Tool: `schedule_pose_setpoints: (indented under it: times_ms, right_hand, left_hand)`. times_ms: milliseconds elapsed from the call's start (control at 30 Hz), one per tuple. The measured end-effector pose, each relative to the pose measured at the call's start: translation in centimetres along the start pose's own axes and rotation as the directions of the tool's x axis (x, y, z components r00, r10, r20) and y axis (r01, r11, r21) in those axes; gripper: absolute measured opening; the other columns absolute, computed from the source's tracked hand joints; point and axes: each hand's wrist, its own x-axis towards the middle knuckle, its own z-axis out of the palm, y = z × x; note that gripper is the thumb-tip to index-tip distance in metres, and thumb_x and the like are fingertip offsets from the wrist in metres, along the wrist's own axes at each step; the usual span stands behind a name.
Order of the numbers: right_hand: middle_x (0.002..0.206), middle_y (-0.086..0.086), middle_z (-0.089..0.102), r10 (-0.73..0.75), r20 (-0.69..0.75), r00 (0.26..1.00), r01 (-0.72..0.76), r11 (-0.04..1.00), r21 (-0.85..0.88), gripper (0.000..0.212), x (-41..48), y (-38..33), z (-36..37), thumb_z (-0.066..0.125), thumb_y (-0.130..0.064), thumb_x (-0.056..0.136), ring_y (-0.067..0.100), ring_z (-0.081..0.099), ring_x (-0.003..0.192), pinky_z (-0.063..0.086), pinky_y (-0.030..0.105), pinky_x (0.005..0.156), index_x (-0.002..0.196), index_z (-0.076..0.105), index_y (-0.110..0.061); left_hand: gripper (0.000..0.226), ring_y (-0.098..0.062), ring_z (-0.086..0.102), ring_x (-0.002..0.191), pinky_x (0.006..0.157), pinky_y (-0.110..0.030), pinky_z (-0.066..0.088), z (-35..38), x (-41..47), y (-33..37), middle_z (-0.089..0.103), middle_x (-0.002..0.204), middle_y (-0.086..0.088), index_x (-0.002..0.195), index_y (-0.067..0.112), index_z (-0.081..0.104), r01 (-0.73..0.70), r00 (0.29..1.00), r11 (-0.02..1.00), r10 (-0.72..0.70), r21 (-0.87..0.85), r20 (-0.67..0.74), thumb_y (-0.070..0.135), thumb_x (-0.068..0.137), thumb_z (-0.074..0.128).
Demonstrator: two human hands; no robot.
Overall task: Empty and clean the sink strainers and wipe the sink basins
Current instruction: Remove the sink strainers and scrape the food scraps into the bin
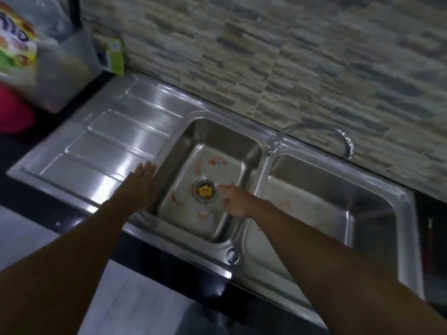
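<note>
1. Strainer point(205, 191) is sitting in the drain at the middle of the left basin point(244, 151), and yellow food bits point(205, 191) are lying heaped inside it, so it is looking not yet emptied

2. Right hand point(238, 204) is reaching down into that basin with one finger stretched out, its tip just beside the right rim of the strainer; it is gripping nothing, and the other fingers are looking curled in

3. Left hand point(142, 182) is lying flat and spread wide on the near right corner of the ribbed draining board point(108, 141), at the left lip of the basin, holding nothing

4. Orange smears point(217, 162) are showing on the basin floor around the drain, so wiping is looking not begun there

5. Right basin point(338, 204) is showing a dull, streaky floor with a faint orange mark; its strainer is hiding behind the right forearm, so I cannot tell its state

6. Tap point(314, 139) is arching over the far side of the right basin, with no water showing, and no cloth or sponge is appearing anywhere; I am judging nearly the whole job is lying ahead
</note>
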Motion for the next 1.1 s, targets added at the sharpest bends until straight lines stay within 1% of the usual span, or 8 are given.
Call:
schedule_pose_setpoints:
  times_ms: [67,133,267,367,433,533,667,1100]
  right_hand:
    - [0.165,0.015,0.024,0.034,0.045,0.998,-0.035,0.999,0.010,0.065,1.1,0.2,1.0,0.045,-0.015,0.103,0.033,0.049,0.135,0.049,0.040,0.098,0.161,0.017,-0.020]
    - [0.162,0.014,0.030,0.054,0.081,0.995,-0.055,0.998,0.006,0.069,2.3,0.7,2.5,0.053,-0.027,0.100,0.029,0.055,0.120,0.050,0.031,0.080,0.160,0.019,-0.021]
    - [0.152,0.015,0.042,0.088,0.115,0.989,-0.086,0.996,-0.019,0.057,6.0,1.1,5.5,0.054,-0.033,0.098,0.034,0.050,0.130,0.044,0.044,0.104,0.151,0.037,-0.017]
    - [0.156,0.011,0.036,0.097,0.138,0.986,-0.092,0.995,-0.040,0.064,8.4,1.3,7.6,0.052,-0.032,0.097,0.033,0.047,0.134,0.043,0.055,0.108,0.156,0.027,-0.023]
    - [0.158,0.012,0.034,0.069,0.148,0.987,-0.062,0.997,-0.055,0.070,9.9,1.5,8.8,0.052,-0.027,0.097,0.034,0.044,0.137,0.041,0.057,0.110,0.158,0.019,-0.022]
    - [0.168,0.012,0.012,0.057,0.102,0.993,-0.046,0.993,-0.107,0.077,12.1,2.0,10.3,0.050,-0.027,0.100,0.035,0.019,0.153,0.022,0.050,0.124,0.162,0.005,-0.016]
    - [0.170,0.012,-0.005,0.076,0.076,0.994,-0.057,0.972,-0.226,0.077,14.2,2.6,11.8,0.041,-0.029,0.102,0.030,-0.003,0.157,0.006,0.042,0.128,0.161,-0.005,-0.008]
    - [0.153,0.023,0.041,-0.038,-0.174,0.984,-0.023,0.943,-0.333,0.066,15.9,3.5,13.0,0.053,-0.021,0.093,0.038,0.035,0.143,0.018,0.049,0.125,0.152,0.033,0.000]
  left_hand:
    - [0.062,-0.039,0.015,0.154,0.123,-0.055,0.020,1.5,-0.2,-1.4,0.016,0.166,-0.020,0.156,0.001,0.025,0.008,1.000,0.998,-0.009,-0.058,-0.010,0.014,0.100,0.047]
    - [0.070,-0.036,0.008,0.155,0.125,-0.054,0.014,3.9,-0.9,-2.6,0.010,0.167,-0.017,0.158,0.005,0.016,-0.029,0.999,0.999,0.030,0.041,-0.030,0.020,0.098,0.050]
    - [0.067,-0.024,-0.006,0.157,0.127,-0.041,0.001,6.2,-1.2,-3.7,-0.005,0.169,-0.004,0.161,0.020,-0.003,-0.062,0.986,0.991,0.079,0.122,-0.146,0.049,0.102,0.014]
    - [0.066,-0.020,-0.006,0.157,0.127,-0.041,0.001,6.3,-0.8,-3.8,-0.004,0.170,-0.001,0.160,0.024,-0.004,-0.071,0.981,0.993,0.086,0.093,-0.176,0.056,0.102,0.002]
    - [0.070,-0.021,-0.003,0.157,0.128,-0.047,0.006,6.0,-1.0,-3.4,-0.001,0.170,-0.002,0.161,0.024,0.000,-0.066,0.981,0.996,0.076,0.062,-0.178,0.059,0.100,0.000]
    - [0.069,-0.025,0.002,0.157,0.126,-0.054,0.013,5.5,-1.3,-2.9,0.006,0.170,-0.006,0.161,0.020,0.008,-0.068,0.981,0.998,0.069,0.014,-0.183,0.054,0.101,0.007]
    - [0.068,-0.025,0.000,0.157,0.127,-0.053,0.012,5.3,-1.3,-2.7,0.006,0.169,-0.007,0.160,0.016,0.010,-0.059,0.982,0.998,0.057,-0.002,-0.177,0.043,0.099,0.019]
    - [0.070,-0.022,0.000,0.157,0.128,-0.051,0.008,4.6,-1.3,-2.1,0.008,0.169,-0.006,0.160,0.014,0.016,-0.049,0.982,0.994,0.030,-0.103,-0.187,0.043,0.096,0.019]
